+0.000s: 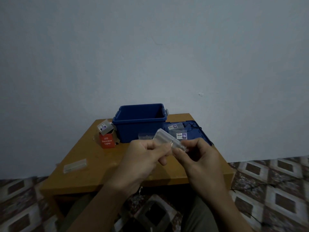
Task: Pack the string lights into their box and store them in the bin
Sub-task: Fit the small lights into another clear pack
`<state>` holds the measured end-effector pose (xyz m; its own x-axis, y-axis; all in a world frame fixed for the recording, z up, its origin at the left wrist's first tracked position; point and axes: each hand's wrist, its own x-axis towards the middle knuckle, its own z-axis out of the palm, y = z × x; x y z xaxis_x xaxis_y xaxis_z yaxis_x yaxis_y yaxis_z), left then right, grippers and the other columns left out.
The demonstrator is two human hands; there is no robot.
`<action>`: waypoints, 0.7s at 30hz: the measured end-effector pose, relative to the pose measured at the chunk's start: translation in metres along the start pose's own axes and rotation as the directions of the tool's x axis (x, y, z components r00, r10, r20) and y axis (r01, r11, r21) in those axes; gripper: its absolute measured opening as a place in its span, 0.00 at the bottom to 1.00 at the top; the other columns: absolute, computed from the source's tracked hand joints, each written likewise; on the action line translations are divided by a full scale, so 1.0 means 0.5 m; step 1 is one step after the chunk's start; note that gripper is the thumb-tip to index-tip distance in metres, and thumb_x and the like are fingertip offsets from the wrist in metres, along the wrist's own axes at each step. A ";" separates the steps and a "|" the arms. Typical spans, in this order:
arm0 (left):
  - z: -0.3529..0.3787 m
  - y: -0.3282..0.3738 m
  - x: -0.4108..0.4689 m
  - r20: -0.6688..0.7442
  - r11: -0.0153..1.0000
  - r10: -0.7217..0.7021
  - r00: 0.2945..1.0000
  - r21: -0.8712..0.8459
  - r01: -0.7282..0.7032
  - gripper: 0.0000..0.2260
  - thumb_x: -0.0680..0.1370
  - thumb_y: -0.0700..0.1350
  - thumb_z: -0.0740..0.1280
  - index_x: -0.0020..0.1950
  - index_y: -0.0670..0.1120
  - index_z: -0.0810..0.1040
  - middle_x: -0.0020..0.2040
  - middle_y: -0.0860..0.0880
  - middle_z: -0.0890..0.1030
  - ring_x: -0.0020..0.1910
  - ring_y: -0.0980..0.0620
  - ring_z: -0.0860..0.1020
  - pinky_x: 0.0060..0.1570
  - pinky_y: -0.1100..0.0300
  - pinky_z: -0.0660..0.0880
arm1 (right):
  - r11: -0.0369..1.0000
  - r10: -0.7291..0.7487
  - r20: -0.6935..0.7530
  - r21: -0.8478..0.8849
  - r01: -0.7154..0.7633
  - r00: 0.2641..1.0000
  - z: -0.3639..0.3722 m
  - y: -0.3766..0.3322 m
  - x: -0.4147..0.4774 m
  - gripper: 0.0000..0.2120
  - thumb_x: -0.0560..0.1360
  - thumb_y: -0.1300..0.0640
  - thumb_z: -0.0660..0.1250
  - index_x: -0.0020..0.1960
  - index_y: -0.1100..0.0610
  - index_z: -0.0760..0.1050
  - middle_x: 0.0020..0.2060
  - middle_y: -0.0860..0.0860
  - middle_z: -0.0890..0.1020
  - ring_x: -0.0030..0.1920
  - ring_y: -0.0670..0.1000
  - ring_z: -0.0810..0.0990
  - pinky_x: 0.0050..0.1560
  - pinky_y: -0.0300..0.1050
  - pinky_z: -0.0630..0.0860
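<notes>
Above the small wooden table (87, 153), my left hand (143, 158) and my right hand (199, 158) both pinch a clear plastic piece (164, 137) of the string lights, held tilted between them. A red box (107, 142) marked "LED Decorative Lights" stands open at the table's back left, its grey flap raised. The open blue bin (138, 123) sits at the back middle, and what shows of its inside holds nothing. Another clear plastic piece (75, 165) lies on the table's left front.
The blue bin lid (195, 131) lies flat to the right of the bin with small labelled plastic bags (181, 135) and a dark wire on it. A dark wire (250, 188) trails over the patterned floor at right. A plain wall stands behind the table.
</notes>
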<state>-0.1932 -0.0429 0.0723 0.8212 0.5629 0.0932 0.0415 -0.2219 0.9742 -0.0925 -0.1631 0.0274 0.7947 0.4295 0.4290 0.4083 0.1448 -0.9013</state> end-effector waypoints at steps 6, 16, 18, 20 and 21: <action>0.000 -0.005 0.005 0.081 0.998 -0.032 0.996 0.065 0.026 0.13 0.80 0.55 0.66 0.50 0.47 0.84 0.23 0.58 0.70 0.19 0.61 0.66 0.24 0.68 0.62 | 0.985 0.042 0.108 0.160 -0.059 0.993 -0.007 -0.002 0.003 0.11 0.71 0.53 0.75 0.49 0.57 0.80 0.38 0.58 0.80 0.39 0.54 0.81 0.42 0.47 0.82; -0.024 -0.026 0.005 0.275 0.990 0.047 0.960 -0.144 -0.007 0.11 0.81 0.48 0.66 0.59 0.45 0.82 0.27 0.52 0.65 0.22 0.57 0.59 0.22 0.66 0.56 | 0.971 0.000 0.272 0.231 -0.066 0.962 -0.030 -0.012 0.012 0.15 0.70 0.51 0.73 0.56 0.50 0.80 0.34 0.52 0.79 0.38 0.52 0.82 0.43 0.45 0.81; -0.025 -0.029 0.006 0.302 0.987 0.051 0.952 -0.159 -0.002 0.11 0.81 0.48 0.66 0.59 0.45 0.82 0.27 0.52 0.64 0.22 0.57 0.58 0.22 0.65 0.55 | 0.963 0.002 0.266 0.260 -0.073 0.964 -0.032 -0.011 0.013 0.13 0.70 0.52 0.74 0.54 0.51 0.80 0.34 0.52 0.78 0.37 0.52 0.82 0.43 0.45 0.80; -0.026 -0.031 0.008 0.337 0.985 0.058 0.940 -0.171 0.001 0.11 0.82 0.48 0.65 0.60 0.46 0.82 0.27 0.52 0.64 0.22 0.57 0.58 0.22 0.65 0.54 | 0.960 -0.003 0.267 0.271 -0.072 0.964 -0.034 -0.010 0.015 0.11 0.70 0.54 0.74 0.52 0.52 0.81 0.34 0.52 0.78 0.37 0.52 0.82 0.42 0.45 0.80; -0.026 -0.032 0.009 0.350 0.985 0.061 0.935 -0.173 0.000 0.11 0.82 0.48 0.64 0.60 0.47 0.82 0.27 0.52 0.64 0.22 0.57 0.58 0.22 0.65 0.54 | 0.959 -0.007 0.266 0.276 -0.069 0.964 -0.035 -0.010 0.015 0.10 0.70 0.54 0.74 0.51 0.51 0.81 0.34 0.53 0.77 0.37 0.52 0.82 0.42 0.45 0.80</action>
<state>-0.1974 -0.0263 0.0600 0.9692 0.2344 0.0750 -0.0575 -0.0810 0.9951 -0.0807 -0.1760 0.0360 0.6432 0.6504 0.4040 0.2128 0.3550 -0.9103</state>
